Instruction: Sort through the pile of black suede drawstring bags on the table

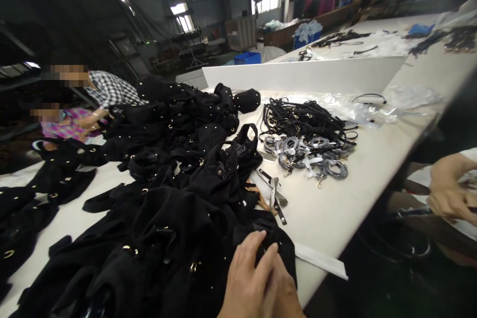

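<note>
At the bottom of the head view, my left hand (244, 273) and my right hand (285, 290) are close together on a black fabric bag (279, 238). The left fingers bend over the cloth at its edge, closed on it. My right hand is pressed against the left, partly behind it, and its fingertips are hidden; it also seems to grip the cloth. Directly left lies a large heap of similar black bags (167, 208) with gold-coloured rings and studs. What lies under my palms cannot be seen.
Black straps (298, 114) and coiled cords in clear wrap (294, 151) lie on the white table (357, 179). A white strip (322, 261) sticks out past the near edge. Another person's hand (447, 191) is at the right; two people (112, 87) work at the left.
</note>
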The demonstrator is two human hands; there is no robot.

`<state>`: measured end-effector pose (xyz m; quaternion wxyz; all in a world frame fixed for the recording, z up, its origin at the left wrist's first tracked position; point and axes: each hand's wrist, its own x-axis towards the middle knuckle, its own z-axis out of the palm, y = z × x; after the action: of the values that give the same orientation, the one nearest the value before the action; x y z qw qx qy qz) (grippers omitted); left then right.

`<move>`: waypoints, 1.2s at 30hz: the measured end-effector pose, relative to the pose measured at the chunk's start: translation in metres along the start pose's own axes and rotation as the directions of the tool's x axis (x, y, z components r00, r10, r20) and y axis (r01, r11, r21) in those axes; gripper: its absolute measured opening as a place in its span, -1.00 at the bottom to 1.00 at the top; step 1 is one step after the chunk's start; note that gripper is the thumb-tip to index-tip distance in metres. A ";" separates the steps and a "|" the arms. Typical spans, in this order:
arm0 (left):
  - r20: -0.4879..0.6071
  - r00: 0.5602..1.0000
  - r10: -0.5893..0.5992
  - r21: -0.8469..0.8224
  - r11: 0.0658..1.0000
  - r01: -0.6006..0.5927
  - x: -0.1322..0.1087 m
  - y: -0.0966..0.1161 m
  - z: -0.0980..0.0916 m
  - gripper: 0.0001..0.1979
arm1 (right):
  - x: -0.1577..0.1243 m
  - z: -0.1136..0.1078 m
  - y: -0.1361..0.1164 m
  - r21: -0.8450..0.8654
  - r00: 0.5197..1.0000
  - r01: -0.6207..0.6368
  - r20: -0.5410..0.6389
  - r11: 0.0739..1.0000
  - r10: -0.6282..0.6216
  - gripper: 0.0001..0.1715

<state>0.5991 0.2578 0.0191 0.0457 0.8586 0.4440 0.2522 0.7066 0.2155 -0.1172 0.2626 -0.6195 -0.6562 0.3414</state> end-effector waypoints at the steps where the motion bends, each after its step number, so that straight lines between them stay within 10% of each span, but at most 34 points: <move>1: 0.056 0.998 0.028 0.069 0.997 -0.032 0.003 0.000 0.011 -0.54 | -0.002 -0.001 -0.002 0.017 0.999 -0.037 0.003 0.999 0.037 -0.29; 5: 0.230 0.971 -0.067 0.242 0.970 0.009 -0.002 -0.006 0.048 -0.70 | 0.012 -0.053 -0.007 0.129 0.985 -0.005 0.171 0.992 -0.017 -0.16; 8: 0.276 0.953 -0.122 0.215 0.975 0.063 -0.012 -0.011 0.050 -0.74 | 0.050 -0.110 0.004 0.367 0.937 -0.027 0.332 0.930 -0.104 -0.58; 11: 0.290 0.949 -0.124 0.165 0.983 0.078 -0.015 -0.010 0.039 -0.79 | 0.115 -0.139 0.023 0.321 0.986 -0.158 0.095 0.934 0.135 -0.53; 14: 0.296 0.947 -0.122 0.158 0.985 0.077 -0.013 -0.009 0.034 -0.83 | 0.190 -0.130 0.033 0.089 0.970 -0.233 -0.053 0.968 0.238 -0.57; 20: 0.317 0.942 -0.111 0.183 0.982 0.054 -0.015 -0.013 0.036 -0.80 | 0.288 -0.076 0.025 -0.118 0.917 -0.392 0.031 0.912 0.398 -0.46; 28: 0.314 0.943 -0.108 0.200 0.979 0.045 -0.011 -0.013 0.036 -0.80 | 0.335 -0.029 0.015 -0.289 0.787 -0.602 -0.056 0.745 0.614 -0.10; 36: 0.299 0.951 -0.083 0.204 0.979 0.021 -0.014 -0.018 0.043 -0.84 | 0.361 -0.020 0.021 -0.307 0.765 -0.579 0.116 0.755 0.634 -0.48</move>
<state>0.5995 0.2640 -0.0288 0.0348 0.8756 0.4769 0.0693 0.7010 0.5760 -0.1489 -0.0161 -0.7875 -0.4804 0.3857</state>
